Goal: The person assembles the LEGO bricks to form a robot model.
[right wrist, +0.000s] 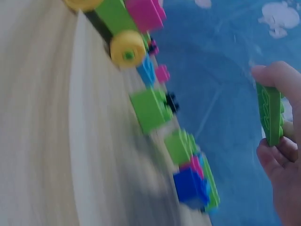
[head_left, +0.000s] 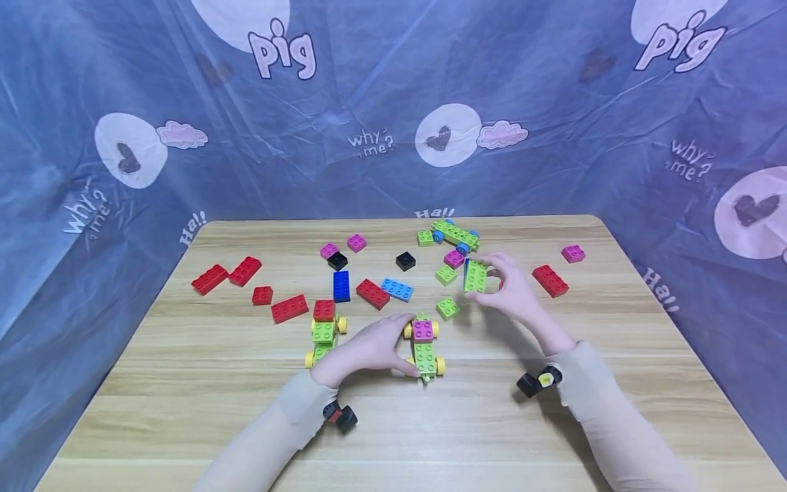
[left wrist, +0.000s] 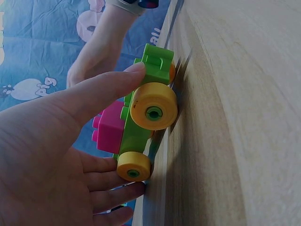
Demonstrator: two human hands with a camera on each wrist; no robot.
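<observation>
My left hand (head_left: 378,347) holds a small toy car (head_left: 424,357) by its two ends, thumb at the near end and fingers at the far one. The car has a green base, yellow wheels and a pink brick (left wrist: 111,126) on top; it stands on its wheels close to the tabletop. My right hand (head_left: 507,281) pinches a long green building brick (right wrist: 270,115) between thumb and fingertips, raised above the table. Behind that brick in the head view, a blue brick (right wrist: 190,188) lies mostly hidden. Two small green bricks, one nearer (head_left: 447,308) and one farther (head_left: 445,275), lie left of this hand.
Left of my left hand stands another yellow-wheeled car (head_left: 323,333) carrying a red brick. A green car with blue wheels (head_left: 456,235) stands at the back. Red, blue, pink and black bricks are scattered across the wooden table (head_left: 184,410); a red brick (head_left: 550,281) lies to the right.
</observation>
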